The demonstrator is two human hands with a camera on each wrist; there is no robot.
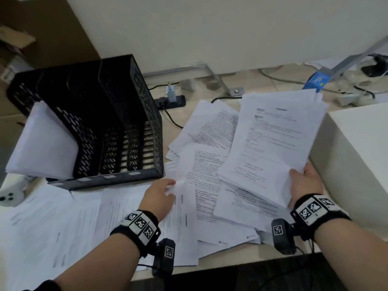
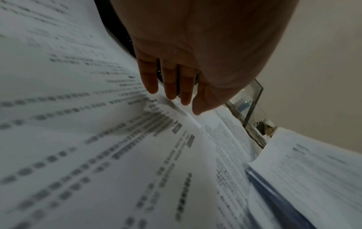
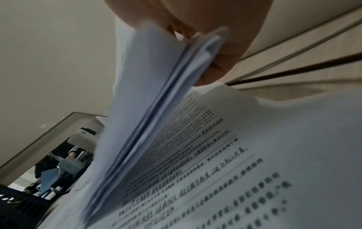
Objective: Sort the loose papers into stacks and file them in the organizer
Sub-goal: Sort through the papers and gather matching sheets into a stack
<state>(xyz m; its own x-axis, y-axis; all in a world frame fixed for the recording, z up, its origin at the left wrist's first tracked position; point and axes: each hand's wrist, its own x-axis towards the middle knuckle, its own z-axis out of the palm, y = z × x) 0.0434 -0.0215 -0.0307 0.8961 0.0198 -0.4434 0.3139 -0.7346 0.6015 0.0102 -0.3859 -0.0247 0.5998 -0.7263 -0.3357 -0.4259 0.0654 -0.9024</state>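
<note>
A black mesh organizer (image 1: pixel 109 114) stands at the back left of the desk, with a white stack of paper (image 1: pixel 44 143) leaning in its leftmost slot. Loose printed papers (image 1: pixel 205 171) lie overlapping across the desk. My right hand (image 1: pixel 298 179) grips a thick stack of sheets (image 1: pixel 273 139) by its near right corner, raised and tilted above the pile. The right wrist view shows the fingers (image 3: pixel 225 51) pinching that stack's edge (image 3: pixel 166 100). My left hand (image 1: pixel 170 187) reaches over the loose sheets just in front of the organizer. Its fingers (image 2: pixel 170 83) are straight, their tips at a sheet's edge.
A white box (image 1: pixel 357 154) stands close beside my right hand. Behind the papers are a power strip (image 1: pixel 172 99) with a charger, cables, a metal bracket (image 1: pixel 218 78) and a blue carton (image 1: pixel 317 80). A white controller (image 1: pixel 10 198) lies at the far left.
</note>
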